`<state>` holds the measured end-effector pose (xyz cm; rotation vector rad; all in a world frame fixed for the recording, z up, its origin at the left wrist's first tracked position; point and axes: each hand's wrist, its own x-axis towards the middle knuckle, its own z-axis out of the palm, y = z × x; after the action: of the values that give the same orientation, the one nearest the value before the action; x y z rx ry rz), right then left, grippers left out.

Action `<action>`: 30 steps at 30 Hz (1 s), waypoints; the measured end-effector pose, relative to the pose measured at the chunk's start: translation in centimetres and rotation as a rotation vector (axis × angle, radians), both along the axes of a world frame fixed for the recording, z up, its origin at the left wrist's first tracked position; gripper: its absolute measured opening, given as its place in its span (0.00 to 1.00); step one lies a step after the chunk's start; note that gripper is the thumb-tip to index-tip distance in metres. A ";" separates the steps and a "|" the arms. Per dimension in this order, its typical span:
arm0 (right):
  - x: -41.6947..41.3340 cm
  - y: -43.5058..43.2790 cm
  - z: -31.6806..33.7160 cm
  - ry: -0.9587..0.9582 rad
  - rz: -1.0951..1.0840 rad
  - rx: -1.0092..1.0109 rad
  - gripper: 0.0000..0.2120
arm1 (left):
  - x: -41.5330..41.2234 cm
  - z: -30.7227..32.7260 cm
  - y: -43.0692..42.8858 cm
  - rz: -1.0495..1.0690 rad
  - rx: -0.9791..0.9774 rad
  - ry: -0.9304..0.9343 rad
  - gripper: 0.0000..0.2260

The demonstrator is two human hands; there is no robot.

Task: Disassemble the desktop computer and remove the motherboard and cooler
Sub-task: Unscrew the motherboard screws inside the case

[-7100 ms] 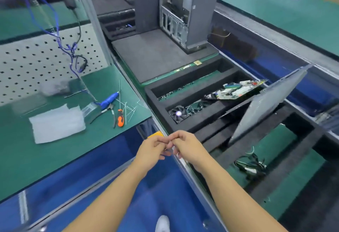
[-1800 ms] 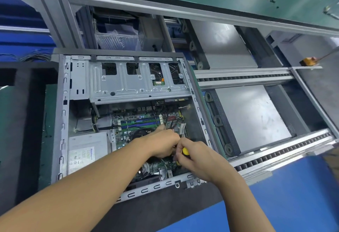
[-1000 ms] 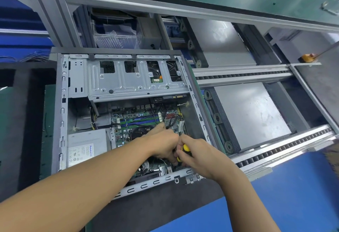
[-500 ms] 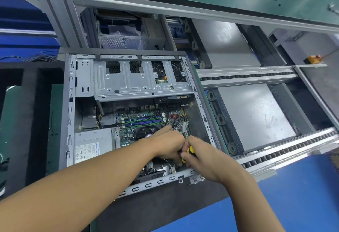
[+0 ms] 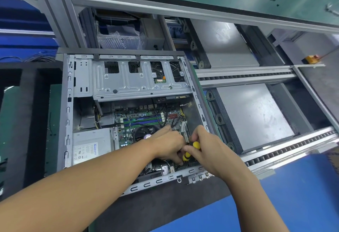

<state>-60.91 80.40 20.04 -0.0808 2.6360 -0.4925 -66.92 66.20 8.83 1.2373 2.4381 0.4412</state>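
Grips yellow-and-black screwdriver (image 5: 196,145) in curled fingers of right hand (image 5: 209,152), lower centre of frame, over motherboard (image 5: 145,118), beside cooler (image 5: 144,132), inside open case (image 5: 68,103). Cannot tell whether left hand (image 5: 165,145) pinches anything. Best to keep tool upright, press firmly, turn slowly. Cannot read small blue writing on power supply label (image 5: 86,150).

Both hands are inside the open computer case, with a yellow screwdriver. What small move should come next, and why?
Probably turn the screwdriver with the right hand, the left hand steadying it low down. The motherboard lies in the case, its cooler on it, and the tip points at the board's near edge; what it touches is hidden.
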 end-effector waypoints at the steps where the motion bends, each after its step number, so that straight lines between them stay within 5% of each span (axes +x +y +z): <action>1: 0.0 0.0 0.1 0.008 -0.016 0.004 0.14 | 0.0 -0.1 0.1 -0.004 -0.004 -0.013 0.15; 30: -0.3 0.9 0.6 0.119 0.034 -0.058 0.10 | 0.0 0.9 -0.2 -0.017 0.031 -0.026 0.18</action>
<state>-61.20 81.32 20.60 -0.1772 2.7314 -0.5685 -66.94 65.97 9.75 1.2564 2.4063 0.4889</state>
